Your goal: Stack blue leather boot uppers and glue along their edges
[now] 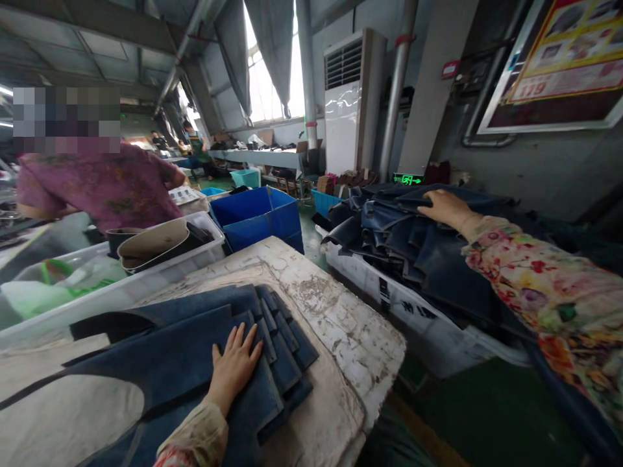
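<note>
My left hand [236,366] lies flat with fingers spread on fanned, overlapping dark blue leather-like pieces [189,340]. These pieces rest on a cloth-covered worktable [331,292], their stepped edges toward the right. Stretched out to the right, my right hand [450,211] rests on top of a high heap of similar dark blue pieces [438,256]. Its thumb and fingers look apart, though the fingertips are partly hidden. The heap fills a white plastic crate [389,298] and spills over its rim.
Left of the table, a white bin [160,285] holds beige-lined dark pieces and a plastic bag. A blue box [257,217] stands beyond the table. A person in a purple top [102,185] is at the left. A tall white air conditioner [343,110] stands at the back.
</note>
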